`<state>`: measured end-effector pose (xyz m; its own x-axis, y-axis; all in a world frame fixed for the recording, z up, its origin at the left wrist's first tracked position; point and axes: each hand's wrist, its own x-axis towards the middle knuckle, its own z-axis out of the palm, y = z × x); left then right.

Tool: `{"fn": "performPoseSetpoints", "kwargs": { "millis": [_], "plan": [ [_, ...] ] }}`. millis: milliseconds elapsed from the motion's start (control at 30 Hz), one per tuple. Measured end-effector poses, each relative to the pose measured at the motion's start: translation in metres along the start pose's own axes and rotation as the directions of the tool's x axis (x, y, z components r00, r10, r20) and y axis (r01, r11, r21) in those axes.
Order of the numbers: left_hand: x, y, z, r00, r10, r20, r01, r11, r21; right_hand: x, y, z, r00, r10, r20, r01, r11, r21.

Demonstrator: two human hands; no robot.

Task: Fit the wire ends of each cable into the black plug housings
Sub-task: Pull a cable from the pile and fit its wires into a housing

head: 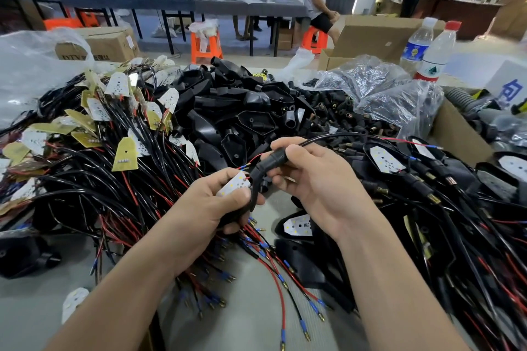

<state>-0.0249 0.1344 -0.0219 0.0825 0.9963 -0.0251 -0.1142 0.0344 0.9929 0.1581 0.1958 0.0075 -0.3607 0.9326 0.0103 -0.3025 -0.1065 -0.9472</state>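
Hands mid-frame: right hand [310,179] fingers clamped on black tubular plug housing [272,161], left hand [216,202] pinching white LED board [234,187] w/ cable; thin red wire [253,159] could kink if pushed crooked.

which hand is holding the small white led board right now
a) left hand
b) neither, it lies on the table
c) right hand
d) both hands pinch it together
a: the white LED board sits pinched under the thumb of the left hand, while the right hand holds the black plug housing with its cable instead.
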Motion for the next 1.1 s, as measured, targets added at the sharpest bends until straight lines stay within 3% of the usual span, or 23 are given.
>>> {"fn": "performPoseSetpoints", "kwargs": {
  "millis": [100, 300, 800, 1100],
  "plan": [
    [0.0, 0.0, -0.001, 1.0, 0.016, 0.01, -0.016, 1.0, 0.002, -0.001, 0.0, 0.002, 1.0, -0.004, 0.007, 0.004, 1.0, -0.019],
    [0.001, 0.0, -0.001, 0.999, 0.041, 0.0, -0.041, 0.994, 0.102, 0.003, 0.004, 0.009, 0.979, -0.11, -0.174, 0.072, 0.976, -0.208],
    [-0.005, 0.006, 0.001, 0.999, -0.042, -0.005, 0.042, 0.998, 0.05, -0.003, -0.006, 0.0, 0.999, -0.049, 0.016, 0.051, 0.979, -0.197],
    [-0.002, 0.005, 0.004, 0.992, -0.076, -0.104, 0.077, 0.997, 0.005, -0.004, -0.006, 0.0, 0.992, -0.108, -0.064, 0.089, 0.965, -0.245]
  ]
}}
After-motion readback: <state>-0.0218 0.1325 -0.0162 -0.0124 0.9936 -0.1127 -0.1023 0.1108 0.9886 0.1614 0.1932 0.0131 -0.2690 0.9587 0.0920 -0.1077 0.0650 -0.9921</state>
